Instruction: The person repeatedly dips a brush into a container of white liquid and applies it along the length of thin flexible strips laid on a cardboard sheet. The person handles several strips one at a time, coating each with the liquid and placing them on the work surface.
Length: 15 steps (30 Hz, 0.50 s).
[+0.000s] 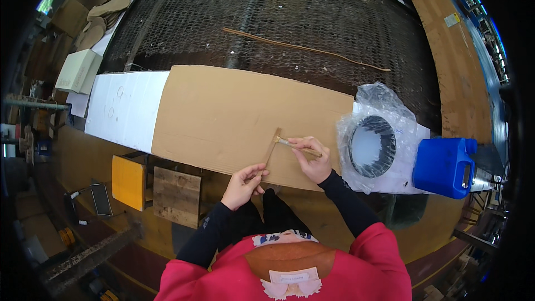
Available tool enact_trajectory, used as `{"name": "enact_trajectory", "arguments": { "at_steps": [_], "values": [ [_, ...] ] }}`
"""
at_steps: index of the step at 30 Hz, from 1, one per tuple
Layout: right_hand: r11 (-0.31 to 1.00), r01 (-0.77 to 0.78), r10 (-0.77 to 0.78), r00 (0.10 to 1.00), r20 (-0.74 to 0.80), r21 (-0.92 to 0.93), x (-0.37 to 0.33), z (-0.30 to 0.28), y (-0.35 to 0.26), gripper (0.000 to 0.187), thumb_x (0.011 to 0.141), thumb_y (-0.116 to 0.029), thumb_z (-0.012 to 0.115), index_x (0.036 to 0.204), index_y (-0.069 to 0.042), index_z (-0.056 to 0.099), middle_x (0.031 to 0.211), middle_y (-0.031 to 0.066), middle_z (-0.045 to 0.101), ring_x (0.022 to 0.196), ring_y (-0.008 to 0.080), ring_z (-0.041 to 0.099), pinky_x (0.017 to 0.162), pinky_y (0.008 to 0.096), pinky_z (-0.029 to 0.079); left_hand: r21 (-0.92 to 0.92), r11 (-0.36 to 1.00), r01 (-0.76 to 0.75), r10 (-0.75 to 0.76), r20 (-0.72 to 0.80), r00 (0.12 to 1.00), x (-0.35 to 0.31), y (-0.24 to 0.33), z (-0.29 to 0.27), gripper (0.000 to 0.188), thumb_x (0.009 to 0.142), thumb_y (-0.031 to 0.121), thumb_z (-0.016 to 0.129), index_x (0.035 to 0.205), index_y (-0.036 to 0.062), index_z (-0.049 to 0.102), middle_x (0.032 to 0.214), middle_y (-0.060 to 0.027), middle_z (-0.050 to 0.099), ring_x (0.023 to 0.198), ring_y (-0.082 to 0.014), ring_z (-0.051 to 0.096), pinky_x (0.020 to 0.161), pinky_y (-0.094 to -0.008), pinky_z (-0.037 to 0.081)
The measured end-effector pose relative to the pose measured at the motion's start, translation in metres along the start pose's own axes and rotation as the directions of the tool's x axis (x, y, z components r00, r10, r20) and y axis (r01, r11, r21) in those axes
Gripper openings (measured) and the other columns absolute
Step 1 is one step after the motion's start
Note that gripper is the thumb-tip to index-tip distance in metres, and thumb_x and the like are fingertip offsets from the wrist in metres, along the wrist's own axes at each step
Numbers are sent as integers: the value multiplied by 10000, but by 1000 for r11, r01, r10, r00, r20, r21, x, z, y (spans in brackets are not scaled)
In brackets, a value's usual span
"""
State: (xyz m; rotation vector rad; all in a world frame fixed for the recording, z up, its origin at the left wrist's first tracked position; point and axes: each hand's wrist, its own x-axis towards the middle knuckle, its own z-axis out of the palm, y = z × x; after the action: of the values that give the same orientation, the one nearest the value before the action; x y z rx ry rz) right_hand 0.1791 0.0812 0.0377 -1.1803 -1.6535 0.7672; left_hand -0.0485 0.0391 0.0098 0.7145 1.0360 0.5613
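My left hand (244,185) is closed on the lower end of a thin brown strip (271,154), pinching it between thumb and fingers. The strip slants up and away over a brown cardboard sheet (212,117). In my right hand (313,160) is a small paintbrush (285,141), gripped by its handle. Its bristles touch the strip near the upper end, or lie right beside it. To the right of that hand stands a round dark-walled tub (392,153), wrapped in clear plastic (384,100), with whitish contents inside.
A blue jerrycan (442,166) stands right of the tub. Beyond the cardboard, a long thin brown strip (306,49) lies on dark wire mesh (267,5). A white box (78,71) sits at the left. Below the table's edge are a yellow-topped stool (128,181) and a wooden one (176,194).
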Motion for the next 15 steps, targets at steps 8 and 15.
{"name": "enact_trajectory", "arguments": {
  "at_steps": [8, 15],
  "values": [
    [997, -62, 55, 989, 136, 45, -17, 8, -10, 110, 760, 59, 632, 839, 4, 578, 937, 145, 674, 875, 270, 654, 769, 323, 503, 27, 1000, 14, -14, 9, 1000, 1, 1, -5, 351, 930, 45, 472, 1281, 50, 492, 1134, -53, 629, 603, -45, 573, 557, -174, 467],
    [989, -142, 137, 986, -95, -47, 15, -5, 10, 97, 771, 55, 618, 840, 2, 575, 939, 157, 677, 896, 258, 657, 786, 317, 497, 29, 1000, 6, -7, 19, 1000, 0, 4, -9, 352, 926, 44, 483, 1277, 44, 499, 1132, -52, 631, 607, -49, 572, 561, -175, 461]
  ]
}}
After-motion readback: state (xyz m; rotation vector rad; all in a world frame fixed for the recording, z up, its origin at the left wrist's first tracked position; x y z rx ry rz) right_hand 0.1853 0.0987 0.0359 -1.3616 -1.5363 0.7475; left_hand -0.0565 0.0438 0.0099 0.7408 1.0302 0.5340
